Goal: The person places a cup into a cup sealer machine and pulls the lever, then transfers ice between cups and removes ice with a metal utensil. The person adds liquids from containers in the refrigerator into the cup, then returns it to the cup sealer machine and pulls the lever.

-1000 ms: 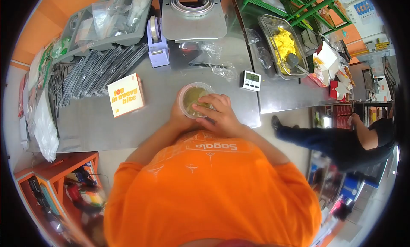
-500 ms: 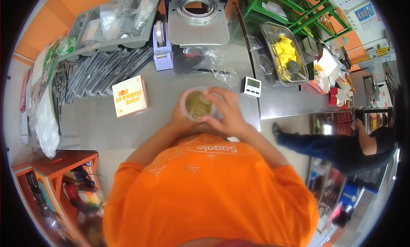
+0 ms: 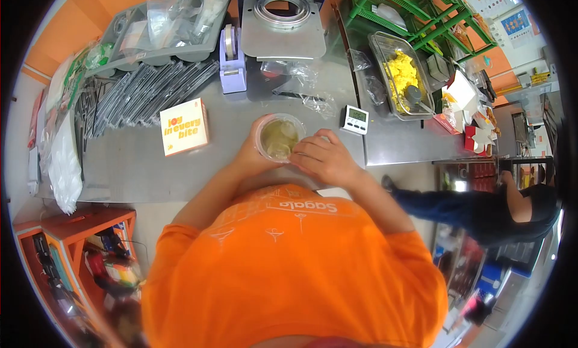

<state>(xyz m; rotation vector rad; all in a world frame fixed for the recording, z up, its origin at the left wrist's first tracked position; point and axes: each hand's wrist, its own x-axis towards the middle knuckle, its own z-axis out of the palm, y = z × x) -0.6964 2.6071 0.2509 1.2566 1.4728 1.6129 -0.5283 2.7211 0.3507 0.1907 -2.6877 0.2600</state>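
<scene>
A clear round plastic cup [image 3: 280,138] with greenish-brown contents sits at the near edge of the steel table, in front of my orange shirt. Its top looks covered by something clear, perhaps a lid, though I cannot be sure. My left hand [image 3: 251,150] is wrapped round the cup's left side. On the right, my right hand [image 3: 325,158] has its fingers bent together against the lower right rim. To the left of the cup lies a white and orange box [image 3: 184,127] with printed words. A small white digital timer [image 3: 354,120] stands to the right.
Behind the cup are a purple tape dispenser [image 3: 232,65] and a metal machine plate with a round ring [image 3: 283,38]. Wrapped black straws [image 3: 150,98] lie at left below a grey tray [image 3: 162,52]. A wire basket [image 3: 400,77] holds yellow food. Another person [image 3: 481,209] stands at right.
My right hand's fingers have moved from spread over the top of the cup to its lower right rim, bent closer together. My left hand still holds the cup.
</scene>
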